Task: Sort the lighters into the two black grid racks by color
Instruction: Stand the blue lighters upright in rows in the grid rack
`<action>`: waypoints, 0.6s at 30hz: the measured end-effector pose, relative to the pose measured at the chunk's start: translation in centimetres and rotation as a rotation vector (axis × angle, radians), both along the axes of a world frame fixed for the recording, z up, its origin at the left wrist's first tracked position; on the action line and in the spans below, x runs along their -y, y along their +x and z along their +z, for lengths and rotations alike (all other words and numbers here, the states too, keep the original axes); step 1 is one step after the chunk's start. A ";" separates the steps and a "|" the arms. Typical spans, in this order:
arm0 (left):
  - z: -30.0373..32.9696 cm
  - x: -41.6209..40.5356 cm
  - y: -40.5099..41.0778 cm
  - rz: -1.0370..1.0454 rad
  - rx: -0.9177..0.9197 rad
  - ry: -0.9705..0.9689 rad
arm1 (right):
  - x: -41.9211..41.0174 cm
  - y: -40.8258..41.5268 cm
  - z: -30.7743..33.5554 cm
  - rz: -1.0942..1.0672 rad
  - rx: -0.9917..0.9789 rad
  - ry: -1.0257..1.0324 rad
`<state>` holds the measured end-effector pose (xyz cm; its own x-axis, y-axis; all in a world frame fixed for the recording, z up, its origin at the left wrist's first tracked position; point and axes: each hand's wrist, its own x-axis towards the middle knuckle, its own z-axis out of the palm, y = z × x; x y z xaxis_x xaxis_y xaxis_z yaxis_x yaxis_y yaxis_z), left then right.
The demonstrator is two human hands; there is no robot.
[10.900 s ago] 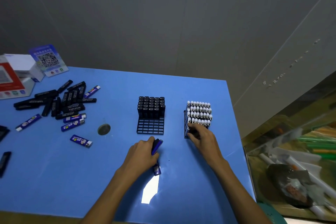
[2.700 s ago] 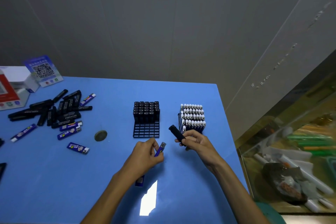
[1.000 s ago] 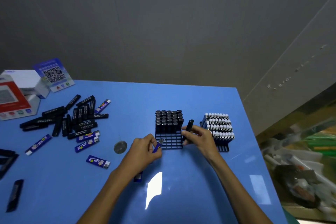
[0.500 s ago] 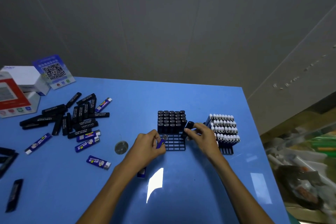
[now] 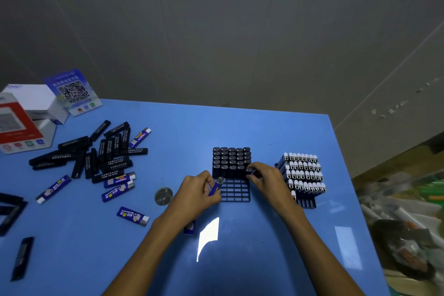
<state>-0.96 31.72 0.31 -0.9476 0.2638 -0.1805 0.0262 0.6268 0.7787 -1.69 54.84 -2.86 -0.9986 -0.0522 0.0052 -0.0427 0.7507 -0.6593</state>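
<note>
Right hand [image 5: 269, 179] pinching black lighter [image 5: 249, 170] at right edge of left rack [image 5: 234, 191], upright, apparently for seating in next free cell beside filled back rows; front rows of rack bare. Left hand [image 5: 198, 193] closed on blue lighter [image 5: 216, 187], tip up, just beside rack's front-left corner; likely parked pending black insertion, then bound for right rack [image 5: 306, 202], mostly full of white-capped blue ones. Loose pile [image 5: 96, 154] of black and blue lighters far left on table [image 5: 240, 127], unsorted; another blue one [image 5: 133, 216] alone nearer. Judged: sorting well along, much left.
</note>
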 end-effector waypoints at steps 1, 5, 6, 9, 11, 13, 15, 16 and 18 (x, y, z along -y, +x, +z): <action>0.0 0.0 0.0 0.000 -0.002 0.000 | 0.0 0.0 -0.1 -0.005 0.004 -0.007; -0.1 0.1 -0.2 -0.005 -0.008 -0.001 | 0.1 0.3 -0.1 -0.077 -0.021 -0.101; -0.2 0.1 -0.2 -0.007 -0.010 0.000 | 0.1 0.4 -0.1 -0.084 -0.048 -0.117; -0.3 0.1 -0.2 -0.013 -0.012 0.004 | 0.1 0.6 0.0 -0.067 -0.165 -0.108; -0.3 0.1 -0.2 -0.019 -0.016 0.007 | 0.0 0.5 -0.1 -0.054 -0.201 -0.086; -0.3 0.1 -0.1 -0.018 -0.021 0.012 | 0.1 0.3 -0.3 -0.058 -0.216 -0.069; -0.2 0.0 -0.1 -0.016 -0.025 0.014 | 0.1 0.2 -0.5 -0.062 -0.225 -0.068; -0.2 0.1 0.0 -0.015 -0.023 0.015 | 0.1 0.2 -0.5 -0.066 -0.220 -0.071; 0.0 0.1 0.1 -0.016 -0.018 0.016 | 0.1 0.3 -0.4 -0.067 -0.202 -0.074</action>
